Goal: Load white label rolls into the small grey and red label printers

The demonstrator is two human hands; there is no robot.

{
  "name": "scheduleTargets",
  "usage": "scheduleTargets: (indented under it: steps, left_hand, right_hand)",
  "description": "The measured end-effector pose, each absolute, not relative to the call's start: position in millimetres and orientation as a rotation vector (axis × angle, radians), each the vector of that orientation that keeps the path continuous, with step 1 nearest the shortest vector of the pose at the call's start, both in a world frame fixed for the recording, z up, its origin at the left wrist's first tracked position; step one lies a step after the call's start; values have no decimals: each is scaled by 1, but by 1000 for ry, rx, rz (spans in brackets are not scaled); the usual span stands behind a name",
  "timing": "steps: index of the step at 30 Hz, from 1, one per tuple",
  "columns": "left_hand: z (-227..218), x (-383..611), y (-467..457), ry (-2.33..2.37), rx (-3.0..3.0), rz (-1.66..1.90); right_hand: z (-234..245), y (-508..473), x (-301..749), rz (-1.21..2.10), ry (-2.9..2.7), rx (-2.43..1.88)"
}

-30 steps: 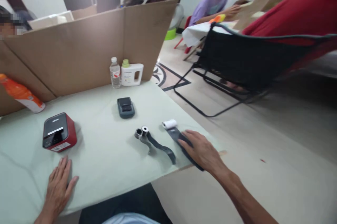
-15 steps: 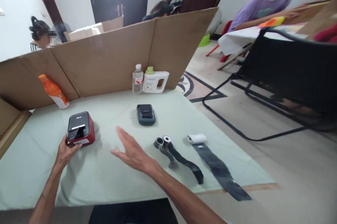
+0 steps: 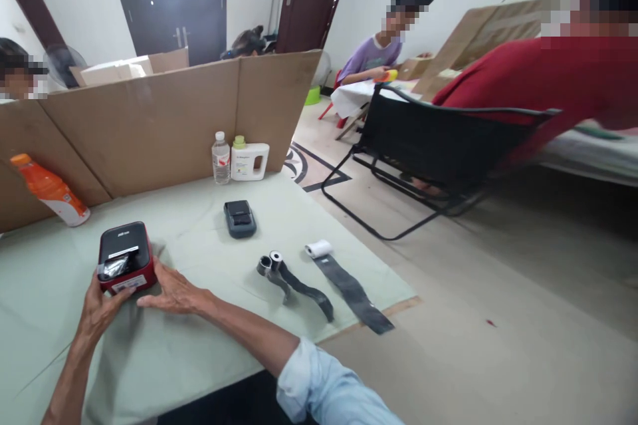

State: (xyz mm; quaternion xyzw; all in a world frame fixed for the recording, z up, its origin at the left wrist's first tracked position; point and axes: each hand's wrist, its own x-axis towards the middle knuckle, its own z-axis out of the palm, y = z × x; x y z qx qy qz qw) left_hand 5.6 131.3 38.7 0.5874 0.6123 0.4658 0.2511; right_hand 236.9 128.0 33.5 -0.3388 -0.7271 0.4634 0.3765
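A small red and black label printer [image 3: 127,242] sits on the cloth-covered table at the left. My left hand [image 3: 97,305] grips its front left corner, thumb along the front face and fingers round the side. On the printer's other side is my right hand [image 3: 174,288], its fingers outstretched against or right beside the red wall. The right thumb sticks out apart from them, below the front edge. Farther back lies a dark portable printer [image 3: 240,219]. Two small rolls [image 3: 269,262] with dark strips trailing from them lie right of my hands, near a white roll [image 3: 319,249] with a wide dark strip [image 3: 353,292].
An orange bottle [image 3: 50,189], a clear water bottle [image 3: 220,159] and a white jug [image 3: 250,160] stand along the cardboard wall [image 3: 164,119]. A black folding chair [image 3: 433,132] is on the floor to the right. Other people sit beyond the cardboard and at another table.
My right hand has moved left, from above the middle of the table to the label printer's right side. My left hand stays on the printer. The view has swung right.
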Motion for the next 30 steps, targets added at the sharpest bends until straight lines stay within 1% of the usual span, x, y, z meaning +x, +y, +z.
scheduleTargets:
  steps: [5, 9, 13, 18, 22, 26, 30]
  left_hand:
    - [39, 60, 139, 1416, 1722, 1275]
    - [29, 111, 144, 1285, 1732, 1237]
    - [12, 141, 146, 1248, 1782, 1190]
    - [-4, 144, 145, 1258, 1858, 1149]
    - [-8, 130, 142, 1288, 1980, 1104]
    - [-1, 115, 139, 1366, 2112, 1084]
    - [14, 108, 139, 1331, 2322, 1109]
  right_hand:
    - [43, 110, 286, 1091, -1733, -949]
    - [28, 107, 323, 998, -1637, -1071]
    - [5, 108, 346, 911, -1592, -1157]
    - [-13, 108, 352, 886, -1570, -1139]
    - [-20, 109, 351, 875, -1560, -1132]
    - [-24, 114, 352, 834, -1554, -1145]
    - [-25, 120, 351, 784, -1577, -1107]
